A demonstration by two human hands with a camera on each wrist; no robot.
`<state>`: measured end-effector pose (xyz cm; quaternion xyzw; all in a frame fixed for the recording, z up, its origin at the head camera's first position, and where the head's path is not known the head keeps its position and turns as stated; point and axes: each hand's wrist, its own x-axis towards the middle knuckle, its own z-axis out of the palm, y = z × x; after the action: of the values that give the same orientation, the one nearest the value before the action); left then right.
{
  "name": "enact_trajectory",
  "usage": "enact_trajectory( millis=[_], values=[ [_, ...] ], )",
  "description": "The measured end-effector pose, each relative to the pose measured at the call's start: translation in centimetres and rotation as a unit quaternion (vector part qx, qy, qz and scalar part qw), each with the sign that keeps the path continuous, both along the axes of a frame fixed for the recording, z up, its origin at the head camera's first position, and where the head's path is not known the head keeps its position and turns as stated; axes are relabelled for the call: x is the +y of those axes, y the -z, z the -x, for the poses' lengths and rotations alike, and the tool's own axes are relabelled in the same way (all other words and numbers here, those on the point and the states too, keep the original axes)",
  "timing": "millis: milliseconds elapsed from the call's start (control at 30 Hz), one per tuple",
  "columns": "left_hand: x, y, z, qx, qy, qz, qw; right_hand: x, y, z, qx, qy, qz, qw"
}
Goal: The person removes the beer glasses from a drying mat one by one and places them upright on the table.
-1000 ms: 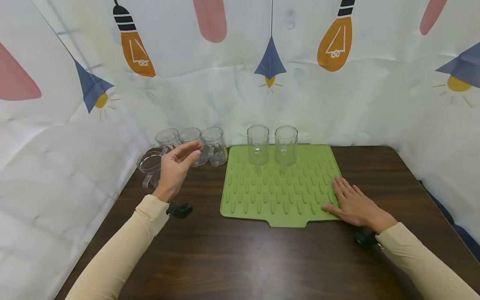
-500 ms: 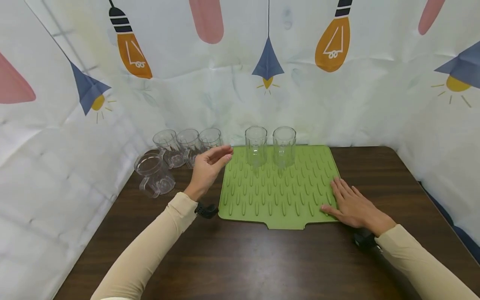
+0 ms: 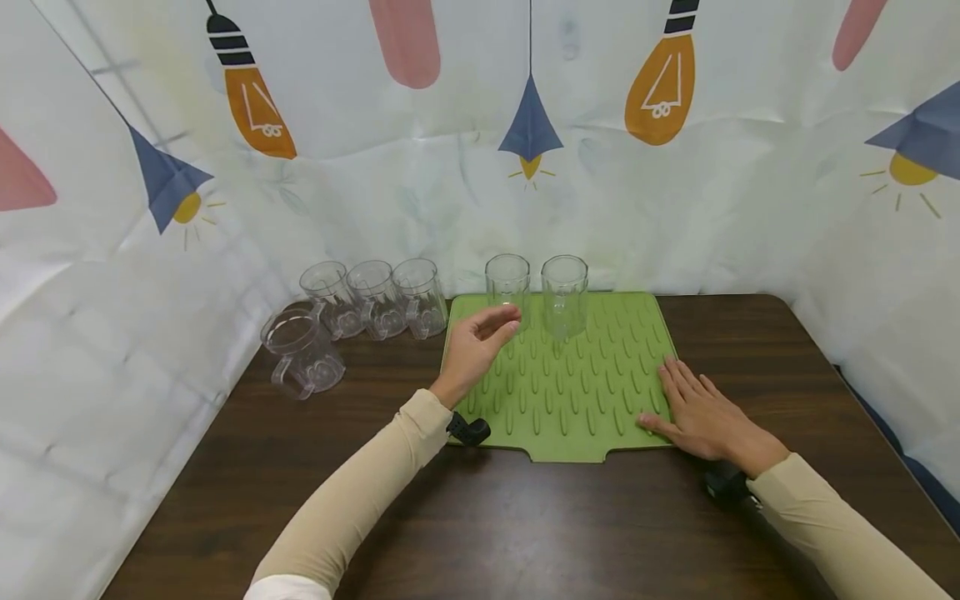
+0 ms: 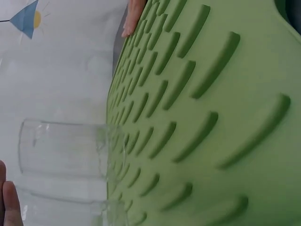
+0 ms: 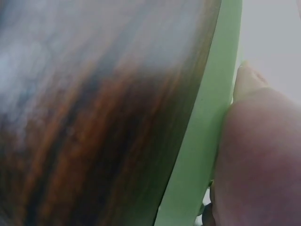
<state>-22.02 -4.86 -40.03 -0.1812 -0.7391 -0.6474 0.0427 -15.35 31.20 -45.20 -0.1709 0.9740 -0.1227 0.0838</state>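
My left hand (image 3: 477, 346) hovers over the left part of a green ridged drying mat (image 3: 573, 433), its fingers loosely bent and nothing held. Just beyond its fingertips stands a clear glass mug (image 3: 508, 275), partly hidden by the hand. Beside it on the mat, to the right, is a second clear mug (image 3: 565, 304). In the left wrist view, fingertips (image 4: 11, 202) show at the edge near these mugs, and a gap to the upper one is visible. My right hand (image 3: 701, 418) rests flat with fingers spread on the mat's right edge; its thumb (image 5: 256, 150) lies along the green border in the right wrist view.
Three clear mugs stand in a row at the back left of the dark wooden table (image 3: 450, 533), among them a mug (image 3: 378, 304). Another mug (image 3: 306, 354) stands in front of them. A patterned white curtain (image 3: 360, 200) encloses the back and sides.
My left hand has moved right, from beside the mugs at the left to over the mat, near the left mug there. The right hand stays on the mat's edge.
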Motion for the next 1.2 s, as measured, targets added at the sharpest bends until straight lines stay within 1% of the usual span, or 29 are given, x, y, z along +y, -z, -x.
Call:
enact_trajectory(
  millis=[167, 267, 500, 633, 867, 1067, 1200],
  values=[
    [1.9, 0.8, 0.1, -0.018, 0.004, 0.001, 0.9998, -0.1, -0.1, -0.1, 0.004, -0.001, 0.000, 1.0000],
    [3.0, 1.4, 0.3, -0.026, 0.003, 0.005, 0.9996, -0.2, -0.2, -0.1, 0.012, -0.001, -0.002, 0.9999],
    [5.2, 2.9, 1.0, -0.052, -0.019, -0.005, 0.9984, -0.1, 0.0, 0.0, 0.016, -0.002, -0.010, 0.9998],
    [6.1, 3.5, 1.5, -0.068, -0.026, -0.014, 0.9973, -0.2, -0.1, 0.0, 0.014, 0.002, -0.009, 0.9999],
    [7.2, 3.9, 2.0, -0.087, -0.039, -0.031, 0.9949, -0.1, -0.1, -0.1, 0.012, 0.004, -0.011, 0.9999],
    [8.1, 3.9, 2.4, -0.090, -0.051, -0.039, 0.9939, -0.2, -0.1, -0.1, 0.013, 0.004, -0.008, 0.9999],
    [8.5, 4.2, 2.7, -0.092, -0.063, -0.041, 0.9929, -0.1, 0.0, 0.0, 0.012, 0.005, -0.006, 0.9999]
  ],
)
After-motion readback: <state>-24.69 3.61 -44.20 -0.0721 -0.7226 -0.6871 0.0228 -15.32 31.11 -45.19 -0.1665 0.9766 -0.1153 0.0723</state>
